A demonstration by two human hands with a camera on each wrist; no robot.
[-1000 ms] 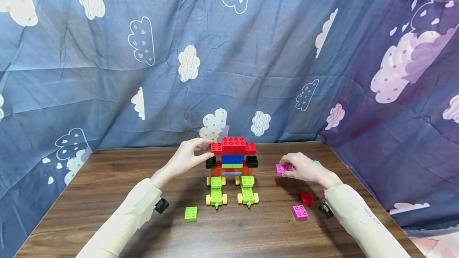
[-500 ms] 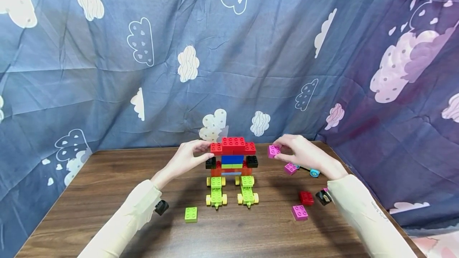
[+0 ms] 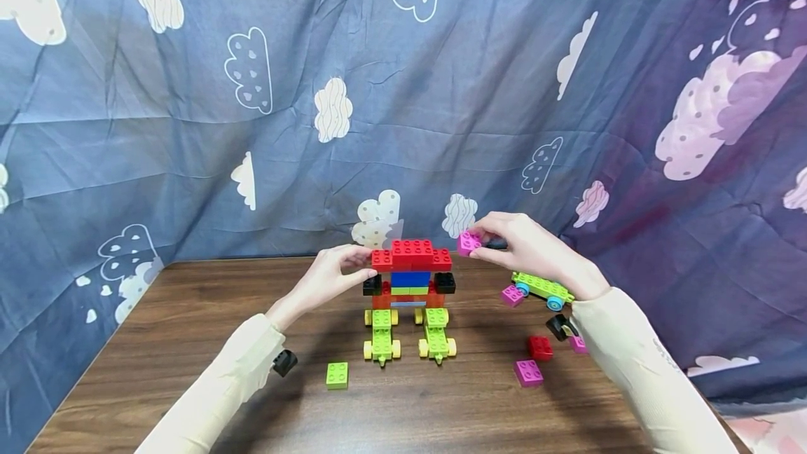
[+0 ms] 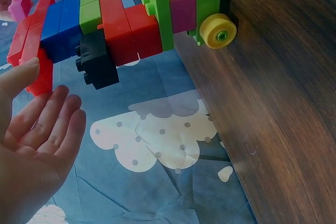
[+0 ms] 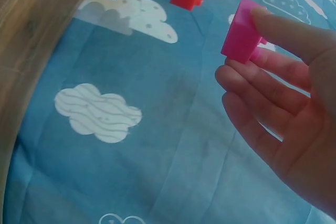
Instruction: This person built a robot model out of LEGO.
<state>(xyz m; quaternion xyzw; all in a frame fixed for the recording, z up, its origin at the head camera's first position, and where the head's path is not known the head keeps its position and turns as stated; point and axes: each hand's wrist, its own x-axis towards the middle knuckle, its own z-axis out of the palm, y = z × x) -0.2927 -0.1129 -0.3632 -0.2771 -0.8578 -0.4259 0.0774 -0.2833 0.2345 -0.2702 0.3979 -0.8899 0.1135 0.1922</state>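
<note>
Right hand (image 3: pixel 526 251) has lifted the pink brick (image 3: pixel 468 242) up, pinched just right of centre frame beside the model's red top row (image 3: pixel 411 255). Left hand (image 3: pixel 329 275), fingers straight, steadies that row's left end. I'd line the studs up squarely, then press gently.

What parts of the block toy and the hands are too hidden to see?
- Head view: the left hand covers the left end of the red top of the block toy, so its grip there is hidden.
- Head view: the right hand hides the far side of the pink block.
- Left wrist view: the block toy's top edge is cut off.
- Right wrist view: fingers hide the pink block's studs.
</note>
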